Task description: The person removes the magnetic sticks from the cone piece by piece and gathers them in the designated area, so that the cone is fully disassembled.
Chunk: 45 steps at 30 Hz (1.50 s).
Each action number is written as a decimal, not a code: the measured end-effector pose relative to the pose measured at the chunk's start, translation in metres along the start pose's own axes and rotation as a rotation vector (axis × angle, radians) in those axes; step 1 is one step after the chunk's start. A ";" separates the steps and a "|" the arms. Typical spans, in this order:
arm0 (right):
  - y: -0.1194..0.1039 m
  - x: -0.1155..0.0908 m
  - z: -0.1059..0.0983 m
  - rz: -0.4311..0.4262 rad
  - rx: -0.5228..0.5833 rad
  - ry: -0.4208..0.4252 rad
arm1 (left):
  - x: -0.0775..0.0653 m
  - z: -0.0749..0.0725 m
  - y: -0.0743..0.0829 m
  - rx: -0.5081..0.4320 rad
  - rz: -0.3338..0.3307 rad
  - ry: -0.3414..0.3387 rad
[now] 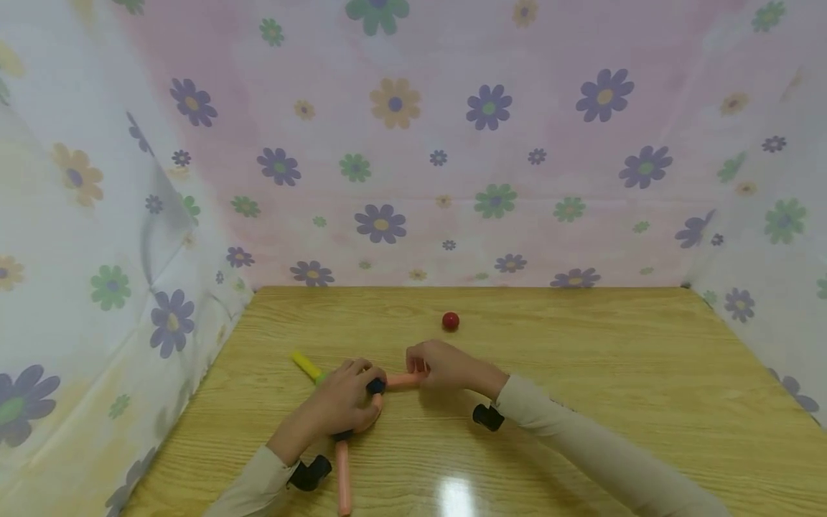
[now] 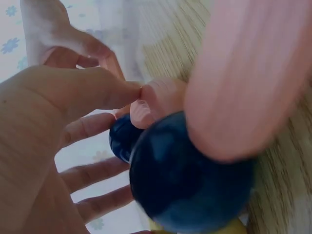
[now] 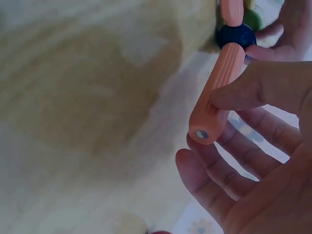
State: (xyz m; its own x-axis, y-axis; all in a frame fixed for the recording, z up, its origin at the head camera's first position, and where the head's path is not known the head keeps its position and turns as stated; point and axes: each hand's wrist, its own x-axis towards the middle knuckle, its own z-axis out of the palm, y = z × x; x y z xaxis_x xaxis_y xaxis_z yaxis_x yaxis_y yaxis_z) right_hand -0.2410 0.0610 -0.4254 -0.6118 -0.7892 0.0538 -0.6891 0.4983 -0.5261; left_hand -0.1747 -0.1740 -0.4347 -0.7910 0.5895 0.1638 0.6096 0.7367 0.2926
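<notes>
My right hand (image 1: 446, 365) pinches the free end of an orange magnetic rod (image 3: 219, 92) between thumb and fingers; a small metal disc shows in that end. The rod's other end meets a dark blue ball (image 3: 236, 35). My left hand (image 1: 345, 398) reaches over the joined pieces, thumb on a curved orange rod (image 2: 163, 100) and a fingertip at the blue ball. A second blue ball (image 2: 190, 175) joins that piece to a straight orange rod (image 1: 344, 477) pointing toward me. Beyond the left fingers lie a green ball (image 1: 320, 378) and a yellow rod (image 1: 305, 365), partly hidden.
A red ball (image 1: 450, 321) sits on the wooden table (image 1: 581, 345) behind the hands. Flower-patterned cloth (image 1: 439, 129) stands along the back and both sides. A black wrist camera (image 1: 310, 474) hangs under the left wrist, another (image 1: 487, 417) under the right.
</notes>
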 end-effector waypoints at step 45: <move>0.010 -0.037 -0.006 0.168 -0.155 0.234 | 0.000 -0.002 0.000 -0.020 0.027 -0.029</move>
State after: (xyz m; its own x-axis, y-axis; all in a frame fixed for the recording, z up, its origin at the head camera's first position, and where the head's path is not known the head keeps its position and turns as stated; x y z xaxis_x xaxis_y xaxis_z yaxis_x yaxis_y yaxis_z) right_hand -0.2272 0.0973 -0.4275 -0.7824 -0.5961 0.1803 -0.6106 0.6775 -0.4101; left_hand -0.1749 -0.1748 -0.4328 -0.7722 0.6188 0.1443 0.6294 0.7138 0.3071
